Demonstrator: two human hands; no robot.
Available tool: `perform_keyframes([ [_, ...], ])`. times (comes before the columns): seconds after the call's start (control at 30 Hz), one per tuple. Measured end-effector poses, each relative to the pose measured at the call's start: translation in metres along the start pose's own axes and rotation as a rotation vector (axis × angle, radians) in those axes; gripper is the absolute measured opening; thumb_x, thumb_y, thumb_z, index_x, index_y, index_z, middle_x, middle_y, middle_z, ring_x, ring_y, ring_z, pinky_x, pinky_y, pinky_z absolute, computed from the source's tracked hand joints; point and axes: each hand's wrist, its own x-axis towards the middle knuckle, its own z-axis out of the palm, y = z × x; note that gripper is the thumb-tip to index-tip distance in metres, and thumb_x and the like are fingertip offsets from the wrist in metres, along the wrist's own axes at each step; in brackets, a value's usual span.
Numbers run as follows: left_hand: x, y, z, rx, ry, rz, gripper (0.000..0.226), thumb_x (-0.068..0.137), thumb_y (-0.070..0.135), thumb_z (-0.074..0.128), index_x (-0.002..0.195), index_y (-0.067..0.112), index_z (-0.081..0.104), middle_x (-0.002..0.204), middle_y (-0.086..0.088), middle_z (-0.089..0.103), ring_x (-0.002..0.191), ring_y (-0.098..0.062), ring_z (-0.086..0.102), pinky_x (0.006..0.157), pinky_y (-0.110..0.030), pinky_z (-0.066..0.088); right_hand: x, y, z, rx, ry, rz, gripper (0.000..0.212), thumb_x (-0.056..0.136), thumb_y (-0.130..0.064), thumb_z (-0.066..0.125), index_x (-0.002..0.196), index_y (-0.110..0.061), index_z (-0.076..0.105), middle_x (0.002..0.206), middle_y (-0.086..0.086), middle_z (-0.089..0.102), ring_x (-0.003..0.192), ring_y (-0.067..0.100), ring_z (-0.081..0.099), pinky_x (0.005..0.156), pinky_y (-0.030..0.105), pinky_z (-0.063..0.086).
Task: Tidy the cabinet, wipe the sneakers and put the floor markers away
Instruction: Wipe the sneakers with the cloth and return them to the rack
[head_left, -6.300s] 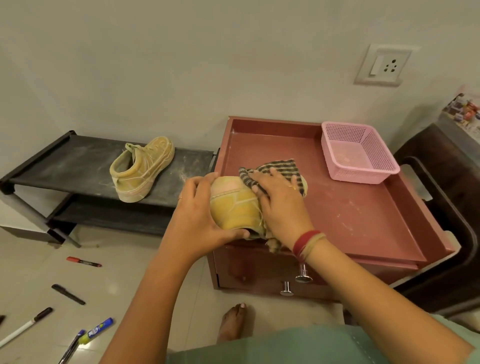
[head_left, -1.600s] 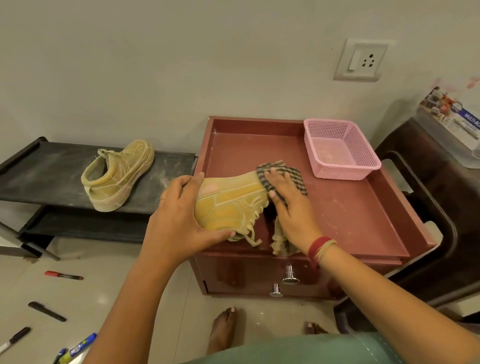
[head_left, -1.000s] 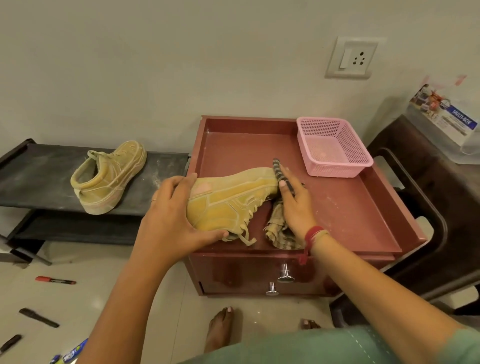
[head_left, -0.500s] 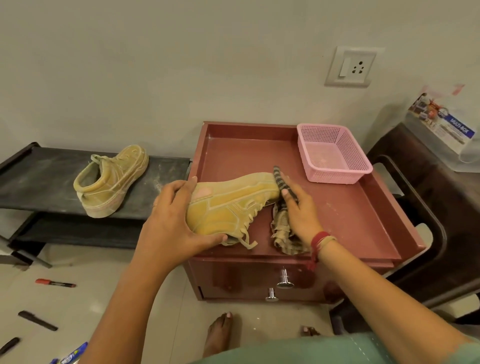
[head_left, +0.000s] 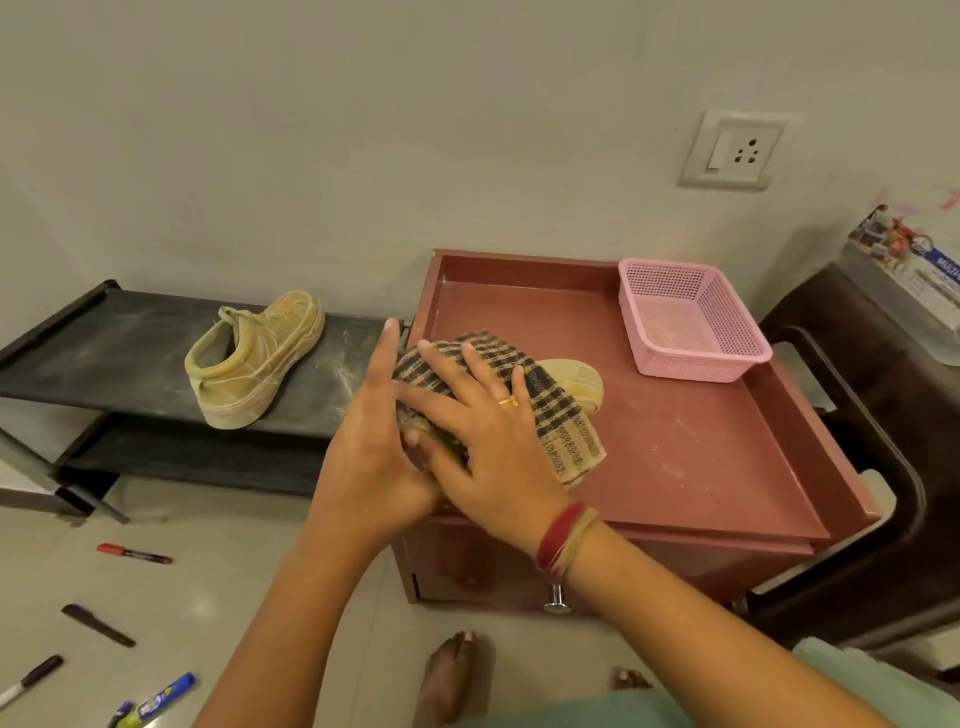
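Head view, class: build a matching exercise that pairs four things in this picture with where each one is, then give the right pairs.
1 pink basket
2 uncovered sneaker
3 red marker
4 checked cloth

A on the floor
B under the right hand
C on the black rack
D in the cabinet top's far right corner

Pairs: 1-D; 2-C; 3-A; 4-B

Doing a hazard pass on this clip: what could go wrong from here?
1. The sneaker sits near the cabinet's front left corner. A hard push from the right hand on the cloth could slide it off, though the left hand braces its near end.
2. Loose markers lie on the floor near a bare foot; a step to the left might land on one.
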Motion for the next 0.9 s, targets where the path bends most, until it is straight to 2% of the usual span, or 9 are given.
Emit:
perform_keyframes([
  [0.1, -0.001, -0.003, -0.004, 0.0, 0.007, -0.014, 0.108, 0.065, 0.025, 0.067, 0.15, 0.038, 0.001, 0.135, -0.006, 0.051, 0.106, -0.017, 0.061, 0.071, -0.032, 0.057, 0.001, 0.01, 0.006, -0.074, -0.029, 0.003, 0.043, 0.091, -0.047, 0.047, 0.133, -0.05, 0.038, 0.155, -0.017, 0.014, 0.145, 0.022, 0.003, 0.111, 0.053, -0.01],
  [0.27, 0.001, -0.01, -0.003, 0.062, -0.064, 0.088, 0.106, 0.061, 0.024, 0.078, 0.15, 0.02, 0.02, 0.136, 0.008, 0.045, 0.124, -0.01, 0.049, 0.097, -0.024, 0.046, -0.007, 0.025, 0.01, -0.121, -0.074, 0.014, 0.044, 0.093, -0.057, 0.026, 0.136, -0.056, 0.024, 0.156, -0.016, 0.006, 0.145, 0.018, -0.002, 0.114, 0.047, -0.01],
  [0.37, 0.002, -0.015, -0.004, 0.083, -0.084, 0.059, 0.107, 0.054, 0.028, 0.08, 0.147, 0.012, 0.029, 0.136, 0.001, 0.048, 0.125, -0.012, 0.047, 0.1, -0.028, 0.044, -0.01, 0.047, 0.002, -0.032, -0.062, 0.093, 0.046, 0.09, -0.062, 0.021, 0.136, -0.058, 0.021, 0.155, -0.02, 0.011, 0.144, 0.008, -0.001, 0.115, 0.042, -0.01],
  [0.47, 0.005, -0.016, -0.004, 0.095, -0.097, 0.01, 0.106, 0.05, 0.033, 0.081, 0.144, 0.015, 0.035, 0.133, 0.003, 0.049, 0.123, -0.007, 0.046, 0.096, -0.02, 0.041, -0.014, 0.094, -0.012, -0.059, -0.02, 0.199, 0.048, 0.088, -0.066, 0.019, 0.136, -0.057, 0.024, 0.153, -0.022, 0.012, 0.143, 0.008, -0.003, 0.116, 0.044, -0.002],
  [0.53, 0.008, -0.014, -0.003, 0.099, -0.103, 0.0, 0.101, 0.049, 0.036, 0.079, 0.141, 0.018, 0.039, 0.131, 0.006, 0.049, 0.12, -0.004, 0.046, 0.092, -0.014, 0.04, -0.015, 0.128, -0.024, 0.033, 0.026, 0.32, 0.046, 0.093, -0.057, 0.029, 0.138, -0.048, 0.03, 0.151, -0.017, 0.019, 0.143, 0.012, 0.007, 0.114, 0.036, 0.008],
  [0.6, 0.011, -0.013, -0.003, 0.1, -0.09, -0.031, 0.101, 0.048, 0.043, 0.077, 0.14, 0.023, 0.039, 0.13, 0.011, 0.047, 0.115, 0.003, 0.042, 0.089, -0.009, 0.036, -0.015, 0.15, -0.036, 0.243, 0.16, 0.546, 0.04, 0.098, -0.034, 0.042, 0.136, -0.023, 0.046, 0.142, 0.001, 0.043, 0.137, 0.022, 0.033, 0.107, 0.026, 0.026],
  [0.67, 0.011, -0.014, -0.006, 0.061, -0.078, -0.083, 0.107, 0.047, 0.05, 0.075, 0.143, 0.028, 0.033, 0.124, 0.026, 0.044, 0.11, 0.011, 0.04, 0.089, -0.016, 0.041, -0.011, 0.15, -0.045, 0.387, 0.334, 0.67, 0.032, 0.098, -0.018, 0.043, 0.127, -0.007, 0.054, 0.129, 0.011, 0.056, 0.124, 0.027, 0.048, 0.096, 0.021, 0.036],
  [0.77, 0.009, -0.013, -0.009, 0.024, -0.061, -0.122, 0.115, 0.047, 0.05, 0.079, 0.145, 0.036, 0.02, 0.113, 0.041, 0.041, 0.103, 0.014, 0.048, 0.085, -0.028, 0.052, 0.006, 0.1, -0.043, 0.474, 0.429, 0.436, 0.034, 0.098, -0.025, 0.043, 0.127, -0.013, 0.054, 0.135, 0.003, 0.052, 0.127, 0.014, 0.046, 0.108, 0.028, 0.035],
  [0.9, 0.007, -0.008, -0.007, 0.005, -0.037, -0.077, 0.113, 0.051, 0.044, 0.077, 0.145, 0.033, 0.016, 0.109, 0.042, 0.045, 0.097, 0.006, 0.057, 0.074, -0.035, 0.058, 0.012, 0.024, -0.013, 0.147, 0.024, 0.07, 0.043, 0.093, -0.05, 0.035, 0.134, -0.041, 0.043, 0.152, -0.006, 0.029, 0.142, 0.019, 0.02, 0.112, 0.059, 0.013],
])
